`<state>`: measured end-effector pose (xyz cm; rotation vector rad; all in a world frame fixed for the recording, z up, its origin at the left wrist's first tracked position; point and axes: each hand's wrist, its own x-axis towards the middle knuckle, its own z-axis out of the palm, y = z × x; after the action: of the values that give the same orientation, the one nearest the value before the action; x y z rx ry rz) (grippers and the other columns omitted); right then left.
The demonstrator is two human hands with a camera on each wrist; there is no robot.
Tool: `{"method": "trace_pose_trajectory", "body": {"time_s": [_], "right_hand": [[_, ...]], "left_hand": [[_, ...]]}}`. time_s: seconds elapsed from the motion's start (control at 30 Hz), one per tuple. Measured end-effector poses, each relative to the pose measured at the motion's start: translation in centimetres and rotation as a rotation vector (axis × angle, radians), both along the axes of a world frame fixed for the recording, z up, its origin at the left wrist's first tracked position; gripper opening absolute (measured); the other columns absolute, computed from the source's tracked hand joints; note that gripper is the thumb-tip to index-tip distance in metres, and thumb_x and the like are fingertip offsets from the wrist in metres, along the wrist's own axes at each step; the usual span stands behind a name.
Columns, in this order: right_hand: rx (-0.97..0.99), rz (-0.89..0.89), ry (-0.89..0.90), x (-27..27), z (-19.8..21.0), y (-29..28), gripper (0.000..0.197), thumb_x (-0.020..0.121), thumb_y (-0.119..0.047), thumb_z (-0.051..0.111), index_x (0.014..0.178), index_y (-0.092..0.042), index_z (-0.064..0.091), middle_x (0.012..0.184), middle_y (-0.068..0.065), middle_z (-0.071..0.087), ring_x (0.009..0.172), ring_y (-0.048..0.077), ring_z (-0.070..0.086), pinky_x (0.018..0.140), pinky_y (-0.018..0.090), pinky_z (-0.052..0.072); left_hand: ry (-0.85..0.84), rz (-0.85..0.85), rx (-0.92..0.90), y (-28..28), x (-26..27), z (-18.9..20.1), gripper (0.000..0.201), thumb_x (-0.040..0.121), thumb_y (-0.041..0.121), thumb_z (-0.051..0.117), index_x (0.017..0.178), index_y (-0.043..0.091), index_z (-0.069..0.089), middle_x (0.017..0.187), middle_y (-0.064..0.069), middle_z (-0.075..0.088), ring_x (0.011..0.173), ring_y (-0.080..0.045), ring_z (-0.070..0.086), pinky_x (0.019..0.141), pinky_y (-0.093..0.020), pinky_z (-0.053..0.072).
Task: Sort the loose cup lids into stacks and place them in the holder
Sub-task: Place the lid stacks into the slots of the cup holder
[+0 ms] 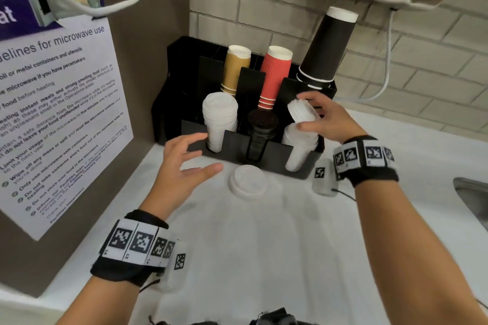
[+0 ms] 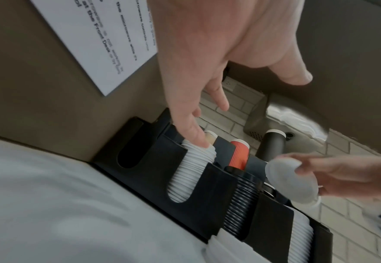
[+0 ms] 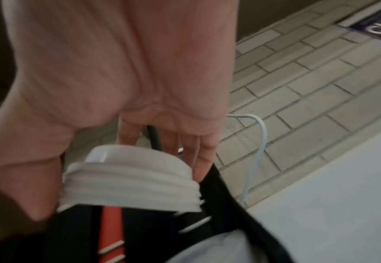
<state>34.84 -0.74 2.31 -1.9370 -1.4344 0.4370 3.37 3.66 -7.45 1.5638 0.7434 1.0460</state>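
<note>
From the head view, the right hand (image 1: 328, 119) grips a short stack of white lids (image 1: 301, 111), tilted with its axis leaning left, over the holder (image 1: 237, 145)'s right slot, apparently to seat it; one loose lid (image 1: 248, 181) lies flat on the desk (image 1: 264, 245) just near of the holder. In the left wrist view the left hand (image 2: 207, 71) hangs released, fingers (image 2: 193, 131) spread near the left lid column (image 2: 189, 170). The right wrist view shows fingers (image 3: 198, 153) curled round the held stack's rims, tops pointing up and far
</note>
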Motion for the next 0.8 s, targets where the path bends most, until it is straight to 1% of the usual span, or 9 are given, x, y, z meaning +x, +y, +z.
{"method": "trace_pose_trajectory", "body": {"time_s": [0.07,0.13,0.23,0.37,0.43,0.47,0.53,0.63,0.8], "right_hand": [[-0.152,0.028,-0.147,1.5,-0.1,1.2,0.063,0.073,-0.009,0.077,0.128,-0.029,0.052,0.122,-0.004,0.054,0.114,0.017,0.051,0.093,0.029,0.042],[-0.236,0.037,-0.222,2.2,-0.4,2.1,0.064,0.071,-0.010,0.077,0.126,-0.028,0.051,0.121,0.000,0.055,0.112,0.020,0.052,0.088,0.028,0.040],[-0.272,0.046,-0.252,2.6,-0.3,2.7,0.064,0.069,-0.010,0.077,0.124,-0.029,0.052,0.120,0.001,0.056,0.110,0.021,0.053,0.087,0.029,0.041],[-0.312,0.070,-0.296,2.6,0.3,2.9,0.066,0.068,-0.010,0.077,0.126,-0.029,0.051,0.125,0.002,0.054,0.113,0.021,0.051,0.095,0.036,0.045],[-0.317,0.080,-0.316,2.5,0.4,2.9,0.066,0.069,-0.009,0.075,0.126,-0.030,0.051,0.128,0.004,0.050,0.115,0.023,0.049,0.097,0.039,0.045],[-0.328,0.086,-0.334,2.5,0.4,2.9,0.066,0.069,-0.009,0.074,0.126,-0.033,0.052,0.128,0.005,0.046,0.114,0.022,0.047,0.095,0.037,0.044],[-0.352,0.090,-0.370,2.2,0.4,2.7,0.065,0.070,-0.009,0.072,0.124,-0.038,0.053,0.126,0.006,0.040,0.113,0.023,0.044,0.093,0.034,0.042],[-0.346,0.091,-0.392,1.7,0.4,2.5,0.060,0.070,-0.009,0.072,0.120,-0.037,0.056,0.125,0.009,0.038,0.117,0.030,0.042,0.100,0.043,0.043],[-0.396,0.093,-0.482,1.0,0.3,2.6,0.053,0.071,-0.013,0.071,0.115,-0.038,0.055,0.117,0.007,0.036,0.112,0.033,0.041,0.097,0.045,0.044]], "left_hand": [[0.000,0.035,0.007,0.1,-0.3,0.1,0.064,0.060,0.046,0.072,0.122,0.040,0.055,0.131,0.012,0.036,0.116,-0.001,0.052,0.073,-0.006,0.048],[-0.011,0.039,0.014,0.1,-0.5,0.2,0.061,0.061,0.044,0.072,0.120,0.038,0.056,0.128,0.014,0.036,0.115,-0.002,0.053,0.072,-0.003,0.046],[-0.020,0.029,0.015,0.0,-0.5,0.3,0.057,0.061,0.043,0.072,0.116,0.039,0.057,0.125,0.016,0.036,0.115,-0.003,0.053,0.074,-0.004,0.046],[-0.005,0.025,0.013,0.0,-0.4,0.3,0.055,0.062,0.041,0.071,0.115,0.039,0.057,0.126,0.014,0.036,0.114,-0.003,0.053,0.073,-0.003,0.046],[-0.002,0.020,0.012,-0.1,-0.3,0.4,0.054,0.062,0.042,0.071,0.115,0.039,0.057,0.127,0.013,0.037,0.113,-0.002,0.053,0.073,-0.003,0.045],[-0.004,0.017,0.012,-0.1,-0.3,0.4,0.054,0.062,0.042,0.071,0.114,0.039,0.058,0.127,0.013,0.037,0.112,-0.002,0.053,0.073,-0.003,0.045],[-0.009,0.014,0.012,-0.2,-0.3,0.4,0.053,0.062,0.043,0.071,0.113,0.039,0.058,0.127,0.013,0.037,0.112,-0.002,0.054,0.073,-0.003,0.045],[-0.006,0.012,0.012,-0.2,-0.3,0.5,0.051,0.063,0.042,0.070,0.112,0.039,0.058,0.127,0.011,0.037,0.113,-0.004,0.054,0.073,-0.003,0.045],[-0.007,0.005,0.011,-0.3,-0.4,0.6,0.050,0.063,0.045,0.069,0.112,0.039,0.058,0.125,0.013,0.038,0.113,-0.004,0.054,0.073,-0.002,0.044]]}}
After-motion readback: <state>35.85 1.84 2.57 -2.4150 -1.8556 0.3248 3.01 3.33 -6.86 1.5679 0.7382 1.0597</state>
